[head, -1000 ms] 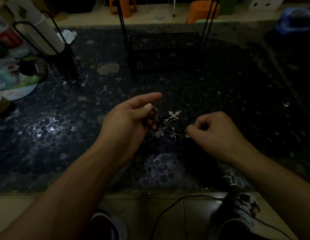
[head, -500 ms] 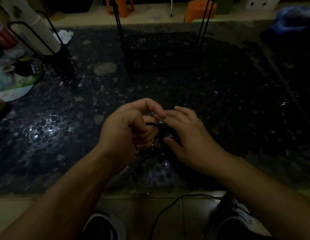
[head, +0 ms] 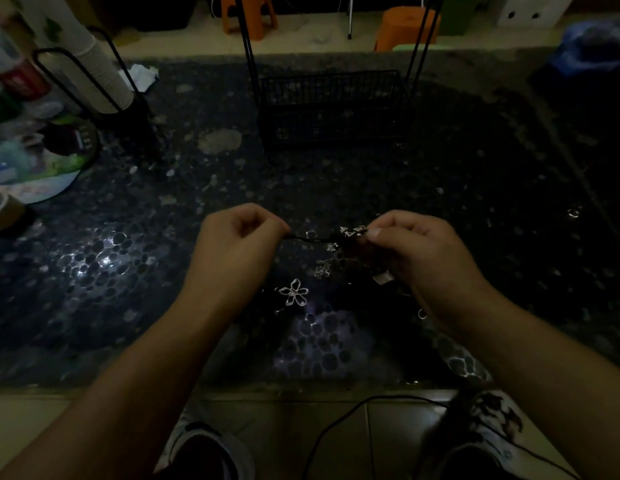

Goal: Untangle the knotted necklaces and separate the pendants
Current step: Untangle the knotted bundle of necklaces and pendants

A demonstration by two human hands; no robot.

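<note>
Left hand point(head: 237, 237) fingers pinch one black cord point(head: 306, 239); right hand point(head: 414, 247) fingers clamp the tangle point(head: 350, 237), frame centre. Pull slow, flower pendant point(head: 294, 292) dangles free; don't tighten knots.

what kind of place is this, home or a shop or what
Probably a small shop or drinks counter, though it could be a home. A dark pebble-pattern counter holds a stack of paper cups in a wire holder; orange plastic stools stand on the tiled floor behind.

Dark cords point(head: 312, 239) of the tangle point(head: 346, 247) — lost in gloom — untraceable between the hands
</note>
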